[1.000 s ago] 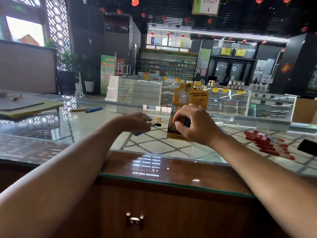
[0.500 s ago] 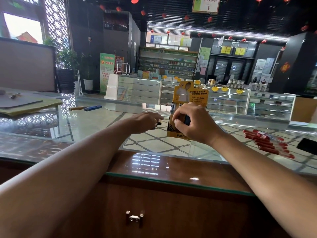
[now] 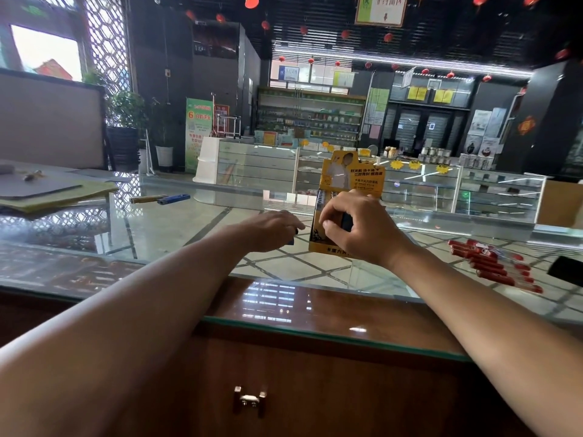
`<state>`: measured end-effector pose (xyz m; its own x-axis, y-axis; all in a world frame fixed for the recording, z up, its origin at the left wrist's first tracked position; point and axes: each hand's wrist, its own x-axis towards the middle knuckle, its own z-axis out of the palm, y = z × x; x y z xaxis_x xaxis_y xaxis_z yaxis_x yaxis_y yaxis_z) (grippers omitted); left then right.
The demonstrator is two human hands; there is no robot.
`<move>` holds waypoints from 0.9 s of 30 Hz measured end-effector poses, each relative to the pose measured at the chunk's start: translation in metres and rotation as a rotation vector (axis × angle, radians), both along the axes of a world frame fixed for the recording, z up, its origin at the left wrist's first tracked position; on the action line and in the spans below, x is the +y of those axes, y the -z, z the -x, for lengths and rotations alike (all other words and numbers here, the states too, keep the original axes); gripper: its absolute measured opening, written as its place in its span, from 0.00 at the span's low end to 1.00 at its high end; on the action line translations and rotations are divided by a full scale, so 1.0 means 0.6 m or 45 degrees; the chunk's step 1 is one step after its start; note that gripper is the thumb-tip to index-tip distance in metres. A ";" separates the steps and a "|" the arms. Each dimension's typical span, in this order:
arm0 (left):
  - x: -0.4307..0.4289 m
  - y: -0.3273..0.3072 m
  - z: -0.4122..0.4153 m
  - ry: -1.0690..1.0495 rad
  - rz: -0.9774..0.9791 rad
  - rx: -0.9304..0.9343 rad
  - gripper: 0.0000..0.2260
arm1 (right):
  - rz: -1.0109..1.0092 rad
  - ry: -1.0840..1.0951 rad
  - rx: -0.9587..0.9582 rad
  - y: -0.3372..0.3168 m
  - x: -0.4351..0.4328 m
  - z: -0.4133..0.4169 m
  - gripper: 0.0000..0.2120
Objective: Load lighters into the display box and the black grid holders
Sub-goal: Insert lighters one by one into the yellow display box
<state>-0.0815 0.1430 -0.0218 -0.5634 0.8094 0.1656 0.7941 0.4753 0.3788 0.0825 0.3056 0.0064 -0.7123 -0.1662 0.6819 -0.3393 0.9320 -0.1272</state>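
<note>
As the left hand (image 3: 268, 230) neared, gripping the next blue lighter (image 3: 291, 241), the right hand (image 3: 359, 231) pinched a dark lighter (image 3: 347, 221) into the display box (image 3: 356, 175)

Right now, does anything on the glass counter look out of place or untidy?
Yes. A blue lighter lies loose far left on the glass counter, well away from the yellow display box. On the right, red lighters lie in a loose, uneven pile. Nothing looks broken or spilled.
</note>
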 end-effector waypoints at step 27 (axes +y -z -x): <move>-0.036 -0.031 0.018 -0.053 0.295 -0.011 0.22 | 0.024 0.003 0.003 0.003 0.007 0.006 0.07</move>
<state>-0.0920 0.1211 -0.0032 -0.5976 0.8013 -0.0269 0.7693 0.5826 0.2621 0.0786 0.3098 0.0049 -0.7109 -0.1515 0.6868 -0.3372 0.9304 -0.1437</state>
